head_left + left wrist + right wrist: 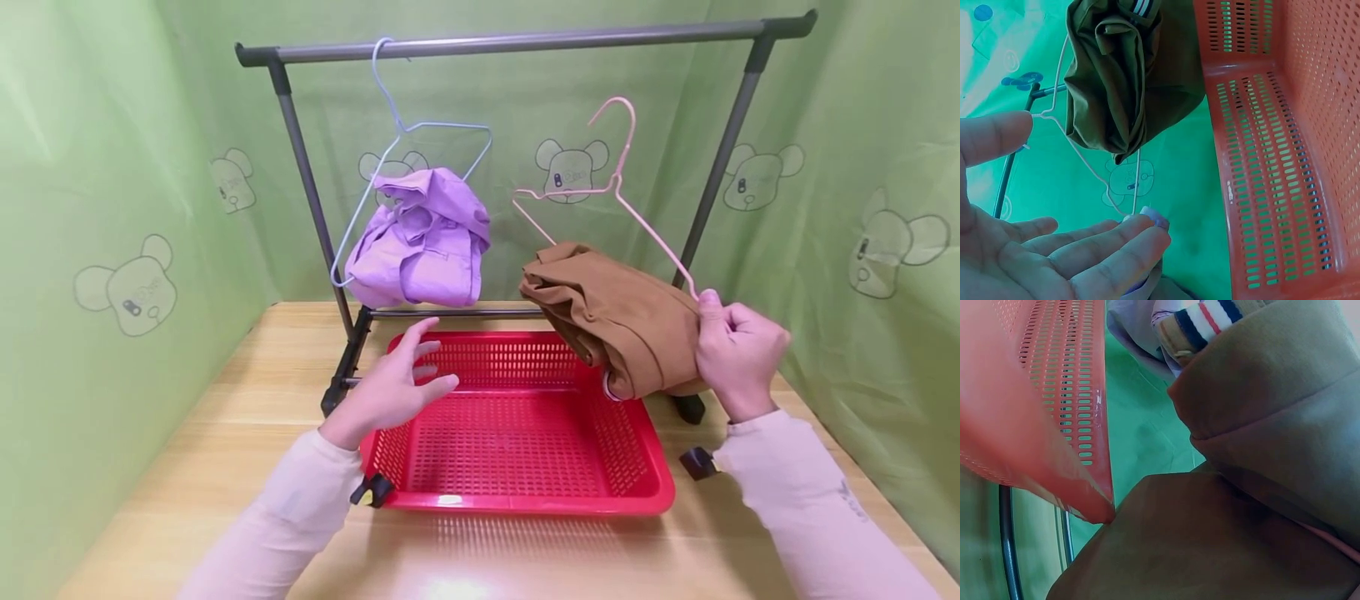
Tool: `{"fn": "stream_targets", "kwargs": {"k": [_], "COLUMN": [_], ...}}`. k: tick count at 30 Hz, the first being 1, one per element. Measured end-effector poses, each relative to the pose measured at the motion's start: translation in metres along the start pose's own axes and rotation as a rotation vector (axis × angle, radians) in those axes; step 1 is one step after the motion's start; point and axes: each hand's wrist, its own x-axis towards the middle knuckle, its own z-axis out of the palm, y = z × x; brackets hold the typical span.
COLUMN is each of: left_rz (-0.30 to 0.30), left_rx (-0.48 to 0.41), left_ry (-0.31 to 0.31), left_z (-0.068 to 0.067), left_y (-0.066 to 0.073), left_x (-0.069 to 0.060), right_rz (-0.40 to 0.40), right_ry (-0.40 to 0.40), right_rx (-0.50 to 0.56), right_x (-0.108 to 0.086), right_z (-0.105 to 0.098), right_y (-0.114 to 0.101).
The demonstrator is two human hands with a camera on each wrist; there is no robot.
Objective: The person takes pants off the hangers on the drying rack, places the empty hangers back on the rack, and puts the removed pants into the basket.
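before green curtain [480, 92], left fingers [1125, 262] spread, right fingers [742, 318] pinch pink hanger [617, 182] (brown cloth [630, 321] hides part).

Curtained tabletop booth: cartoon-printed green fabric walls [67, 192] around wood-grain table [247, 400], garment rack [525, 42] on top.

The head view is bright and evenly lit, apparently from above, with a white glare on the near part of the desk [172, 500] and a small highlight on the front rim of the red basket [525, 504]. Soft shadow speckled with light lies just in front of that rim. The green curtain [41, 192] washes pale at upper left. Both wrist views look dimmer, with a teal cast; in the right one, the brown garment [1272, 412] falls into murky shadow and the nearest basket wall blurs.
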Motion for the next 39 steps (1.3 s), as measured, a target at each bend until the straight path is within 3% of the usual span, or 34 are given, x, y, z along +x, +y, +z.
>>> {"fn": "stream_targets", "kwargs": {"k": [11, 25, 39], "left_rz": [0.003, -0.045, -0.042], "left_rx": [-0.068, -0.232, -0.250], "left_ry": [0.018, 0.009, -0.016], "left_z": [0.008, 0.022, 0.030], "left_y": [0.000, 0.002, 0.011], "left_x": [0.008, 0.017, 0.023], "right_rz": [0.004, 0.009, 0.004], "right_ry": [0.008, 0.005, 0.002], "right_rx": [-0.005, 0.001, 0.011], "right_x": [-0.001, -0.002, -0.002], "right_z": [0.001, 0.000, 0.000], "right_y": [0.002, 0.001, -0.003]}}
